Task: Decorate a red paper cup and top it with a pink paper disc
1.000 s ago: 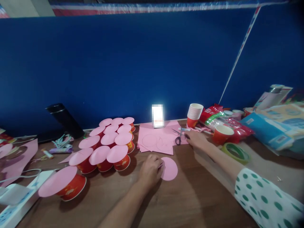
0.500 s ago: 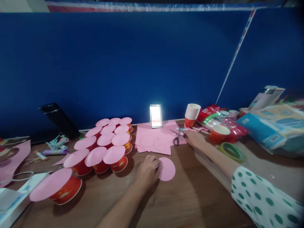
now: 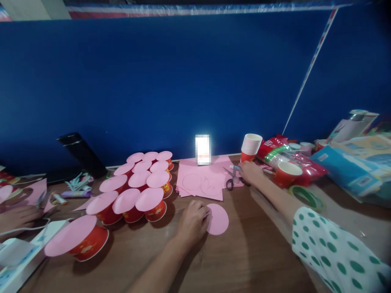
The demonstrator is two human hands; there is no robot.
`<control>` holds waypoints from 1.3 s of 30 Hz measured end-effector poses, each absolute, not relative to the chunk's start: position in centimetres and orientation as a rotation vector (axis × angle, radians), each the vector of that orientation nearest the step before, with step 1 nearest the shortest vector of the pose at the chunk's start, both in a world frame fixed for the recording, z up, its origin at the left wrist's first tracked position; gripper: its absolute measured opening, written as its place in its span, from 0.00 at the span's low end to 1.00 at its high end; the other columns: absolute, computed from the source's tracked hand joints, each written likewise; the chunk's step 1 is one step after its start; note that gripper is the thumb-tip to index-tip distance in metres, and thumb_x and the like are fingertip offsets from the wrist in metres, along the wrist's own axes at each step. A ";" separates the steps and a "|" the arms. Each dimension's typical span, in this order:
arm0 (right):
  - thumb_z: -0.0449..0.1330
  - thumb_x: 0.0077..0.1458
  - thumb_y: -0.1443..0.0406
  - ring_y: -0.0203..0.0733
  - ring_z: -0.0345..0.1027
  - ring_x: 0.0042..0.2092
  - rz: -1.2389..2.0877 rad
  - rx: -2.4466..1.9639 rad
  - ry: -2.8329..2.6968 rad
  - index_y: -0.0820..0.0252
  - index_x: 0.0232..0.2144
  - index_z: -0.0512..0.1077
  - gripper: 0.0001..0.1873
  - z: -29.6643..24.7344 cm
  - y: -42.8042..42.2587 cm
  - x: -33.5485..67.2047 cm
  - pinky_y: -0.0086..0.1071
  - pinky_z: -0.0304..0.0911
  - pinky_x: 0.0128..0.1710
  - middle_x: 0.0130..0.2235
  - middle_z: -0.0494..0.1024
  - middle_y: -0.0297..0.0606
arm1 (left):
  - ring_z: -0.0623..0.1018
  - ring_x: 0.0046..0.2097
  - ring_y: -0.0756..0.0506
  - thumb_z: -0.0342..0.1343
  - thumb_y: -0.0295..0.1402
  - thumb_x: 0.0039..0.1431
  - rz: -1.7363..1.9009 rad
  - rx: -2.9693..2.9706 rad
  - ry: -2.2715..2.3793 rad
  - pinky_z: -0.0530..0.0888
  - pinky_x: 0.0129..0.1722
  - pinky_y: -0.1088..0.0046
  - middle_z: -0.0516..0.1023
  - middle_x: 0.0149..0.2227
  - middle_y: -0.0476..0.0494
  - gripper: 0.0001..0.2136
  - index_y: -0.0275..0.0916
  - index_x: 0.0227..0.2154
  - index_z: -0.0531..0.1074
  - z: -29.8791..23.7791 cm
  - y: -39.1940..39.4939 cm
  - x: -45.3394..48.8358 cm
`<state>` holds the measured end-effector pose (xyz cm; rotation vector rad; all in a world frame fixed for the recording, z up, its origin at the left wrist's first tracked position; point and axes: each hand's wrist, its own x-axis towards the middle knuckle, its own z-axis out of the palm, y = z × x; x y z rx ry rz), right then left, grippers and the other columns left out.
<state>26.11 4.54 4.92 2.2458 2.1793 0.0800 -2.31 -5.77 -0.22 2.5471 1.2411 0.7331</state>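
My left hand (image 3: 194, 220) rests on the table with its fingers curled over the left edge of a pink paper circle (image 3: 219, 220). Stretched out to the right, my right hand (image 3: 252, 172) has bent fingers at the end of a small white-and-blue stick (image 3: 235, 167); its fingertips are partly hidden. Black-handled scissors (image 3: 231, 182) lie just left of that hand, partly on stacked pink sheets (image 3: 200, 169) with circles drawn on them. Left of my left hand stand several upturned red paper cups (image 3: 156, 212), each topped by a pink disc (image 3: 149, 198).
Stacked paper cups (image 3: 251, 145), a red plastic package (image 3: 276, 150), a single cup (image 3: 287, 174), green tape (image 3: 306, 197) and a blue packet (image 3: 332, 165) sit at right. A lit phone (image 3: 203, 149) stands behind the sheets. Another person's hand (image 3: 18, 217) and a power strip (image 3: 23, 252) are at left.
My right hand has shifted slightly away from me, up beside the small stick. My left hand stays at the circle. Another person's hand has come into view at the left edge.
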 end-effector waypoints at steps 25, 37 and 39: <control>0.57 0.51 0.56 0.28 0.53 0.20 -2.800 2.643 1.954 0.59 0.32 0.65 0.12 5.5 -2.6 22.6 0.22 0.49 0.17 0.22 0.64 0.27 | 0.69 0.42 0.45 0.49 0.30 0.58 0.722 2.545 1.205 0.68 0.41 0.69 0.74 0.38 0.43 0.10 0.41 0.36 0.75 0.3 -5.6 -2.6; 0.61 0.50 0.54 0.33 0.61 0.27 -2.082 2.408 2.641 0.60 0.35 0.70 0.16 3.0 -10.1 17.1 0.27 0.60 0.27 0.26 0.70 0.30 | 0.70 0.43 0.45 0.51 0.29 0.56 0.643 2.558 1.053 0.69 0.42 0.69 0.73 0.40 0.42 0.10 0.41 0.37 0.75 0.7 -5.0 -3.6; 0.56 0.54 0.54 0.35 0.64 0.30 -1.646 2.395 2.821 0.59 0.34 0.70 0.14 2.8 -10.4 17.0 0.28 0.61 0.30 0.29 0.72 0.33 | 0.70 0.43 0.45 0.50 0.30 0.57 0.636 2.559 1.062 0.68 0.43 0.69 0.73 0.40 0.42 0.10 0.41 0.37 0.75 0.8 -5.1 -3.6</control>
